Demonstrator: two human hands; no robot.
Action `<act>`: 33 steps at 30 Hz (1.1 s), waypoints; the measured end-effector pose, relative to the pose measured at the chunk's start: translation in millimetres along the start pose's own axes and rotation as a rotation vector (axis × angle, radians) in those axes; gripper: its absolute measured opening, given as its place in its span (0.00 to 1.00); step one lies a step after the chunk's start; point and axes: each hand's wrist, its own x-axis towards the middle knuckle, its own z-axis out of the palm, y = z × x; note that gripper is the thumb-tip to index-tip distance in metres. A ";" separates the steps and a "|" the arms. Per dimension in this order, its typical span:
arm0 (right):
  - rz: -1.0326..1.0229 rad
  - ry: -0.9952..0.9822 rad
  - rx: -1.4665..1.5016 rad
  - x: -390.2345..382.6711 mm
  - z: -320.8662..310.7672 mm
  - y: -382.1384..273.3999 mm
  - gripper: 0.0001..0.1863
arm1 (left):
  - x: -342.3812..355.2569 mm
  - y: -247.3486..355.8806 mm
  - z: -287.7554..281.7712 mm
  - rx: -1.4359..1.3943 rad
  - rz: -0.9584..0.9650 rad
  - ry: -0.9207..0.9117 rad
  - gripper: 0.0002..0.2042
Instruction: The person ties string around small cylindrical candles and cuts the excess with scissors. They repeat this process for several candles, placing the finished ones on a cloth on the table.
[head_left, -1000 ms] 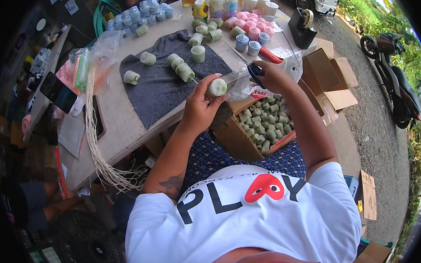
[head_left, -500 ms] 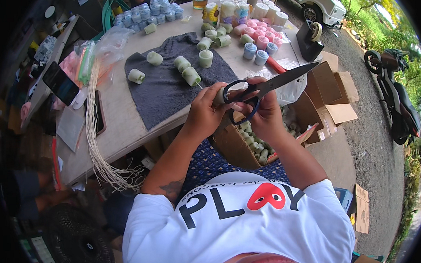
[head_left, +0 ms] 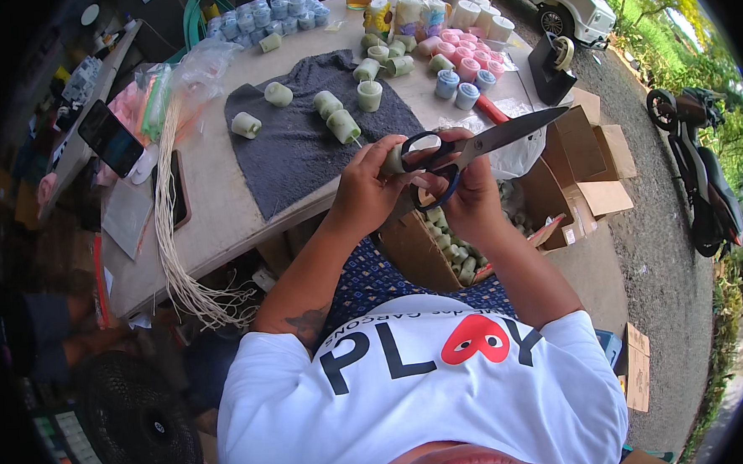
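Observation:
My left hand (head_left: pixel 368 192) grips a small pale green candle (head_left: pixel 394 158), held over the table's near edge. My right hand (head_left: pixel 464 195) holds black-handled scissors (head_left: pixel 468 148), fingers through the loops, blades pointing right and slightly up. The scissor handles sit right against the candle. Several more pale green candles (head_left: pixel 342 126) lie on a dark grey towel (head_left: pixel 300 152) just beyond my hands.
A cardboard box (head_left: pixel 439 245) of green candles stands under my hands, with open boxes (head_left: pixel 590 162) to the right. Pink, blue and cream candles (head_left: pixel 463 59) crowd the table's far side. A bundle of white wicks (head_left: pixel 169 217), a phone (head_left: pixel 108 138) and plastic bags lie left. A motorbike (head_left: pixel 698 173) stands on the gravel.
My right hand picked up the scissors from the table and brought them to the candle in my left hand. Both hands have drawn closer together.

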 end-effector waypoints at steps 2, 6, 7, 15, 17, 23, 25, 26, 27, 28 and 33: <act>-0.195 0.045 0.098 8.0 -6.1 -36.7 0.28 | 5.2 -3.5 -6.8 0.032 0.017 0.025 0.21; -0.151 0.045 0.019 1.7 -1.5 -28.9 0.28 | 4.4 8.3 -7.0 0.035 0.064 0.040 0.20; -0.013 -0.088 -0.092 8.2 4.2 -22.7 0.28 | 4.7 2.8 -10.0 0.073 0.052 0.050 0.20; 0.061 0.025 0.082 11.5 8.1 -22.1 0.25 | 3.3 -5.8 -12.7 0.145 0.075 0.053 0.20; -0.293 0.133 0.127 13.2 7.4 -41.1 0.27 | 4.5 -7.2 -14.6 0.056 0.036 0.065 0.20; 0.077 0.025 0.340 14.9 3.6 -22.3 0.29 | -0.1 -26.3 -14.2 -0.183 -0.243 -0.007 0.20; 0.127 0.009 0.408 7.0 -12.8 -35.4 0.27 | 0.2 -38.6 -27.7 -0.508 -0.284 0.024 0.19; 0.231 -0.121 0.530 -2.7 -17.1 -31.5 0.27 | 3.6 -40.8 -32.6 -0.672 -0.294 0.038 0.19; 0.335 -0.255 0.650 -16.1 -18.2 -20.5 0.28 | 1.0 -39.6 -35.4 -0.715 -0.296 0.038 0.21; 0.442 -0.382 0.766 -32.4 -16.3 -7.7 0.29 | -0.8 -36.6 -35.7 -0.836 -0.326 0.033 0.21; 0.608 -0.514 0.741 -77.8 16.1 38.9 0.30 | -1.8 -31.3 -43.0 -1.090 -0.385 0.016 0.23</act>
